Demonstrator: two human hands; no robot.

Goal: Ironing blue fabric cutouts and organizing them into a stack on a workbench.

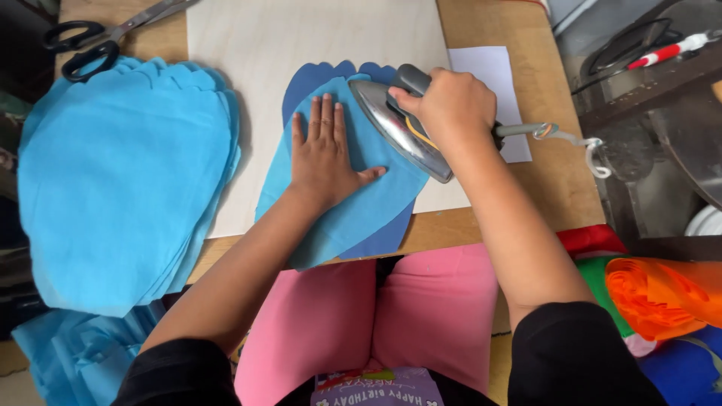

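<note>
Where the wooden table (541, 180) runs out at far left, black-handled scissors (83, 45) at the top corner, blades toward the middle. Below them a thick stack of light blue fabric pieces (120, 180), scalloped along the upper edge, overhanging the table's near edge. More blue cloth (75, 353) bunched lower left. Pale board (301, 37) across the table's middle. On it a light blue fabric piece (361, 203) laid over a dark blue piece (316, 79) of like shape, both drooping past the near edge. Left hand (325, 154) open and flat, fingers spread, palm pressing the light blue piece, gripping nothing. Just right of it, right hand (450, 105) closed round the grey handle of a metal iron (398, 131), soleplate tilted, resting on the light blue piece's right side. White paper sheet (500, 83) behind the wrist. Iron's cord (571, 137) trailing right off the table. Pink-clad lap (376, 323) below. Orange material (654, 293) folded at lower right, red and green cloth beside it
</note>
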